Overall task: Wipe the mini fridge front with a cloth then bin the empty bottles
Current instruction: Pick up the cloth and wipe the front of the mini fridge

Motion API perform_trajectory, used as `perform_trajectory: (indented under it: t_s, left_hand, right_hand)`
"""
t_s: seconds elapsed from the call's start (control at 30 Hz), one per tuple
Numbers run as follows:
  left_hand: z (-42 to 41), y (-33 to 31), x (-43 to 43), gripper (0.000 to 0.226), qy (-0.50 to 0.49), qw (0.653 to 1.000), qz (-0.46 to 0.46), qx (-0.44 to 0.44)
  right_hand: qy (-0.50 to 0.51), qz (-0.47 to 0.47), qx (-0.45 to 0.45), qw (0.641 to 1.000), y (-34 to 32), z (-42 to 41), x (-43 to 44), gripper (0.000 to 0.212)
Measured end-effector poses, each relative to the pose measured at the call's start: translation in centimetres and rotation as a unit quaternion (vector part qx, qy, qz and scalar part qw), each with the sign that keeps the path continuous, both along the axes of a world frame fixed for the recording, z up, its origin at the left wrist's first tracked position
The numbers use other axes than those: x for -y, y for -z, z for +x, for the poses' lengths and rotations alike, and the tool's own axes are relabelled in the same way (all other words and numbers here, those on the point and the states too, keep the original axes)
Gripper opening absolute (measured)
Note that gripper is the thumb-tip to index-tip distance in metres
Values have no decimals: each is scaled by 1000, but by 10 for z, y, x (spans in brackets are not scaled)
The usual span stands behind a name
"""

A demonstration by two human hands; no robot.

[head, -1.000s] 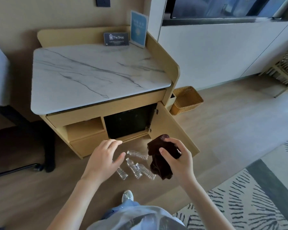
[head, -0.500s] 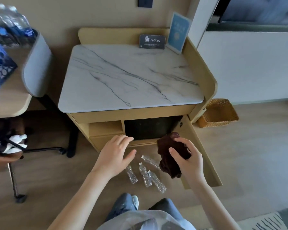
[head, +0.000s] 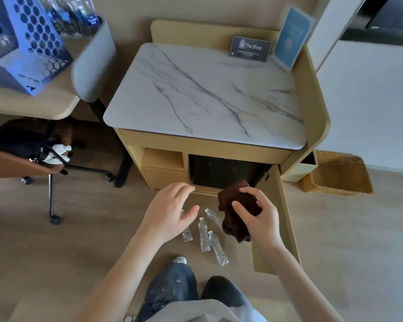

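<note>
The black mini fridge front (head: 221,170) sits inside a wooden cabinet under a marble top (head: 207,96); the cabinet door (head: 282,219) stands swung open to the right. My right hand (head: 258,217) grips a dark brown cloth (head: 235,210) just below and in front of the fridge. My left hand (head: 170,212) hovers with relaxed, spread fingers and holds nothing. Several clear empty bottles (head: 204,233) lie on the wooden floor beneath both hands; one is partly hidden by my left hand.
A woven wicker bin (head: 340,175) stands on the floor right of the cabinet. Two sign cards (head: 250,48) stand at the back of the marble top. A desk (head: 30,103) with a blue box, a grey chair and a wheeled chair (head: 33,163) are at the left.
The view has swung left and come closer, bringing the desk and chairs into sight. Both hands keep the same pose in front of the fridge, the right still holding the cloth.
</note>
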State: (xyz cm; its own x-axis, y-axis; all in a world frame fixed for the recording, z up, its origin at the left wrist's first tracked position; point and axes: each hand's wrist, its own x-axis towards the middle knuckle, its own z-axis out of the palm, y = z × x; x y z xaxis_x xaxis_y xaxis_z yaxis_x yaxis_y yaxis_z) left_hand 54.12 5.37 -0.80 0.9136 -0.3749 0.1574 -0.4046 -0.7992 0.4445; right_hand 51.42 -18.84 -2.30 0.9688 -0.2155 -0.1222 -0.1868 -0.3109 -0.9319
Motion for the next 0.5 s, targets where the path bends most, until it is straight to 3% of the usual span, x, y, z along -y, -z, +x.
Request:
perform_trajectory:
  t_s: [0.27, 0.5]
  left_hand:
    - [16, 31, 28, 46, 21, 1000, 10, -9]
    - [81, 156, 31, 49, 22, 1000, 14, 0]
  right_hand:
    - [22, -4, 5, 1000, 35, 17, 18, 34]
    - [41, -13, 12, 999, 158, 62, 13, 33]
